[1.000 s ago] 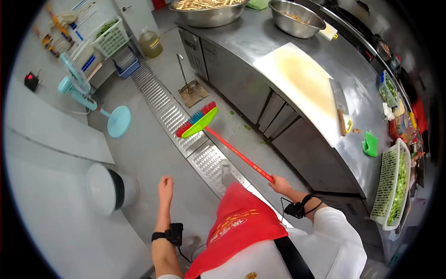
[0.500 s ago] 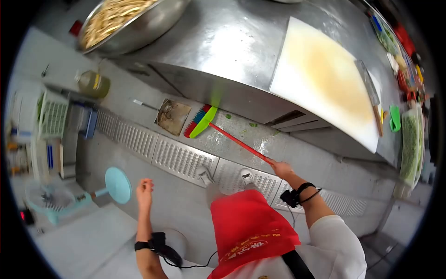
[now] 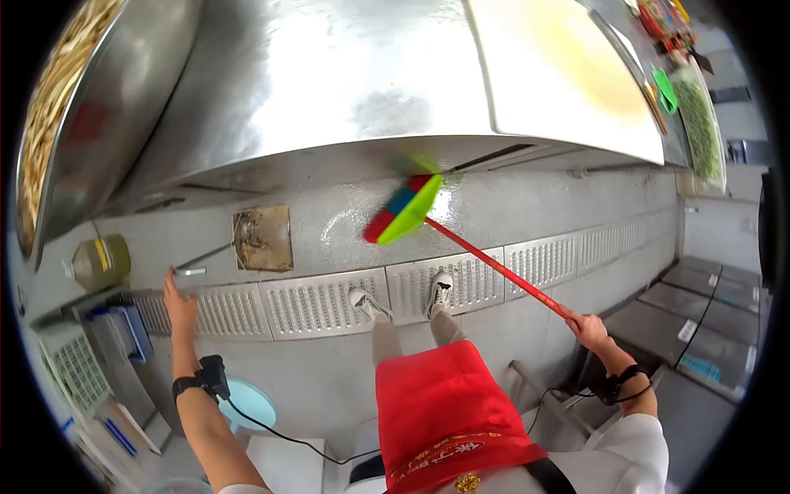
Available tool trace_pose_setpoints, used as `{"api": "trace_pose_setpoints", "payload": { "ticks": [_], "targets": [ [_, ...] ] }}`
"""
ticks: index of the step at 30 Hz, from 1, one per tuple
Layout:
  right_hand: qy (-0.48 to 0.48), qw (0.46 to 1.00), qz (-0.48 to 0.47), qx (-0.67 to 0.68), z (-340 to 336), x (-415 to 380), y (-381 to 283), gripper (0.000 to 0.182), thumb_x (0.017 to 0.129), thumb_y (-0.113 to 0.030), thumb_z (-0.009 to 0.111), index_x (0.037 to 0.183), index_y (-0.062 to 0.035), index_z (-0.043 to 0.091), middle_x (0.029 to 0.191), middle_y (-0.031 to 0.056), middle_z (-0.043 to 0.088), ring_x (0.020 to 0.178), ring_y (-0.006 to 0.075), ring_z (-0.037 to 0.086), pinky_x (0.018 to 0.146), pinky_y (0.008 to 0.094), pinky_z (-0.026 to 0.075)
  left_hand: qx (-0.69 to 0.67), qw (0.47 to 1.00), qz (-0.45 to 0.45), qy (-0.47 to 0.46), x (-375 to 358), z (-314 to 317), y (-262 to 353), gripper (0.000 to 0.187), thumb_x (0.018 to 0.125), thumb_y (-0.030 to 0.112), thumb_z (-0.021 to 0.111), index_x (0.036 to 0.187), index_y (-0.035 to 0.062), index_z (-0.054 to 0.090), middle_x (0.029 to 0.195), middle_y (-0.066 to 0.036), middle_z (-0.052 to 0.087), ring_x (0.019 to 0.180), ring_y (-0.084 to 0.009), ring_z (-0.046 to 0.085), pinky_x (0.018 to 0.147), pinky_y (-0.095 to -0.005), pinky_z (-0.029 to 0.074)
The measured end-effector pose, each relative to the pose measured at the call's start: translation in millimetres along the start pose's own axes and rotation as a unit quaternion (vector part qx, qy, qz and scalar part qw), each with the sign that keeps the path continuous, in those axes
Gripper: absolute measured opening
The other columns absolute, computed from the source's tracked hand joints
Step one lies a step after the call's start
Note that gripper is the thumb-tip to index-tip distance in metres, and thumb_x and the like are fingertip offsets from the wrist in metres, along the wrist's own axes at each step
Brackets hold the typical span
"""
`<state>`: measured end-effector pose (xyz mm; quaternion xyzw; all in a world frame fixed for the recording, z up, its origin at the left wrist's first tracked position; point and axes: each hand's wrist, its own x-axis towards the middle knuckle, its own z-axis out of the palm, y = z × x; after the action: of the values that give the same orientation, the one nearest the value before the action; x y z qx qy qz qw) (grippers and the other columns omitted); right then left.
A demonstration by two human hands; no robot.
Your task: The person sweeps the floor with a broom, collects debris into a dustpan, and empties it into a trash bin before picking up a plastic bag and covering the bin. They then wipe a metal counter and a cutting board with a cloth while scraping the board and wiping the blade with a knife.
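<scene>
Two hands are being used in a kitchen sweep; the broom point(image 3: 461, 243) is being gripped at its red handle's end by the right hand point(image 3: 586, 327), fingers wrapped round it, its green head being pushed along the wet floor under the steel counter point(image 3: 329, 74); the left hand point(image 3: 179, 305), fingers loosely spread and empty, is being reached toward the dustpan point(image 3: 251, 240) handle; next, seemingly, the pan needs grasping and debris steering in. Gold writing on the red apron point(image 3: 444, 412) is being left unread, too small.

My right hand point(image 3: 586, 327) grips the red broom point(image 3: 461, 239), its head far ahead; my left hand point(image 3: 179, 306) reaches toward the dustpan point(image 3: 262, 239).
</scene>
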<state>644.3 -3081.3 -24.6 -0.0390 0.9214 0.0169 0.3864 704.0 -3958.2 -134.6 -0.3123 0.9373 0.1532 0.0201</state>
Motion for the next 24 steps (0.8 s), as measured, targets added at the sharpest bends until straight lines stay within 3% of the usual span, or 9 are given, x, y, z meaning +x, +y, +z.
{"api": "trace_pose_setpoints", "payload": {
  "ticks": [3,7,9,13,16,17,19,20,24],
  "targets": [
    [0.011,0.999,-0.036,0.038,14,14,-28,0.038,0.091,-0.031,0.048,0.129,-0.0354,0.045,0.079,0.0169,0.063,0.071,0.0384,0.06,0.064,0.0476,0.049,-0.016,0.999,0.041,0.006,18,11,-3,0.053,0.068,-0.003,0.059,0.118,0.0078,0.045,0.114,-0.018,0.049,0.106,-0.0384,0.048,0.091,-0.0393,0.04],
    [0.027,0.996,-0.068,0.053,76,113,-83,0.038,0.092,-0.035,0.045,0.13,-0.0399,0.042,0.078,0.0163,0.063,0.067,0.0376,0.06,0.061,0.0486,0.049,-0.037,0.993,0.108,-0.036,27,16,-4,0.024,0.069,-0.003,0.055,0.092,-0.0008,0.048,0.088,-0.017,0.051,0.083,-0.0344,0.051,0.077,-0.0349,0.042],
    [0.061,0.991,-0.083,0.082,99,153,-101,0.039,0.092,-0.037,0.045,0.13,-0.0422,0.041,0.075,0.0164,0.063,0.067,0.0373,0.061,0.06,0.0489,0.049,0.029,0.987,0.132,-0.086,14,0,5,0.019,0.069,-0.002,0.052,0.088,-0.0017,0.048,0.083,-0.016,0.048,0.077,-0.0337,0.048,0.074,-0.0348,0.042],
    [0.067,0.989,-0.029,0.131,118,182,-91,0.038,0.092,-0.038,0.044,0.129,-0.0454,0.04,0.076,0.0186,0.063,0.069,0.0372,0.062,0.061,0.0474,0.05,-0.003,0.98,0.191,-0.053,-28,-16,2,0.014,0.069,0.0,0.054,0.081,-0.0024,0.047,0.083,-0.014,0.047,0.075,-0.0293,0.047,0.07,-0.035,0.04],
    [0.085,0.983,0.009,0.163,130,175,-39,0.037,0.092,-0.038,0.045,0.128,-0.0459,0.04,0.077,0.0187,0.062,0.068,0.0375,0.061,0.061,0.0473,0.05,-0.119,0.981,0.113,-0.105,-54,-12,4,0.009,0.074,0.003,0.057,0.078,0.0002,0.049,0.079,-0.006,0.05,0.07,-0.0184,0.047,0.066,-0.0315,0.04],
    [0.066,0.983,0.039,0.169,126,162,-25,0.037,0.093,-0.038,0.045,0.129,-0.0418,0.042,0.084,0.0189,0.063,0.073,0.0382,0.061,0.065,0.0473,0.05,-0.158,0.976,0.063,-0.133,-61,-13,22,0.009,0.076,0.004,0.058,0.077,0.0015,0.05,0.077,-0.004,0.05,0.068,-0.0152,0.046,0.064,-0.0294,0.039],
    [0.127,0.958,0.022,0.258,156,139,13,0.036,0.093,-0.035,0.045,0.129,-0.0378,0.044,0.09,0.0195,0.063,0.079,0.0388,0.061,0.069,0.047,0.049,-0.235,0.953,-0.035,-0.187,-78,-10,66,0.01,0.08,0.007,0.06,0.075,0.0041,0.052,0.074,0.0,0.051,0.065,-0.0089,0.044,0.061,-0.0251,0.039],
    [0.158,0.941,0.013,0.3,174,124,32,0.036,0.093,-0.034,0.045,0.129,-0.0358,0.044,0.093,0.0198,0.063,0.082,0.0392,0.061,0.071,0.0469,0.049,-0.253,0.952,-0.041,-0.17,-89,-4,103,0.013,0.085,0.014,0.062,0.077,0.0058,0.055,0.07,0.003,0.05,0.062,-0.0054,0.043,0.06,-0.021,0.04],
    [0.114,0.927,0.111,0.339,211,36,69,0.036,0.093,-0.031,0.046,0.129,-0.0298,0.046,0.102,0.0199,0.061,0.091,0.0383,0.059,0.077,0.0437,0.049,-0.32,0.926,-0.099,-0.177,-104,33,148,0.033,0.092,0.035,0.053,0.092,0.0017,0.058,0.08,-0.004,0.058,0.074,-0.0109,0.055,0.066,-0.0274,0.049]
  ]
}}
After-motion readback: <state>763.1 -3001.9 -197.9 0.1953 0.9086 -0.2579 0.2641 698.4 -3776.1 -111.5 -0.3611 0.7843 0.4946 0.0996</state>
